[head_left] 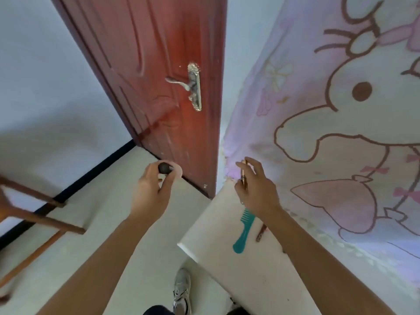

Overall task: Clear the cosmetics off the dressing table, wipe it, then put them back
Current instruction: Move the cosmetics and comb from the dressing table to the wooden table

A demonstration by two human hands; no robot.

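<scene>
Two things lie on the white dressing table top [227,264] near the person's feet: a teal plastic comb with a curved handle [242,231] and, just beside it, a thin dark red stick [261,233], partly hidden under the right arm. A grey sneaker [181,289] stands on the pale floor below the table edge.

Further out, both hands are busy. The right hand [258,189] hangs over the far end of the table and pinches a slim gold tube [243,175], maybe a lipstick or pen; I cannot tell which. The left hand [151,186] is out over the floor and holds a small round black thing against a pale pink flat piece [168,168], perhaps a puff with its lid.

Behind them stand the red-brown wooden door [163,76] and a pink cartoon cat curtain [329,121].

I think the job is only partway. Whether things are coming off or going back, I cannot tell, and no wiping cloth shows.
</scene>
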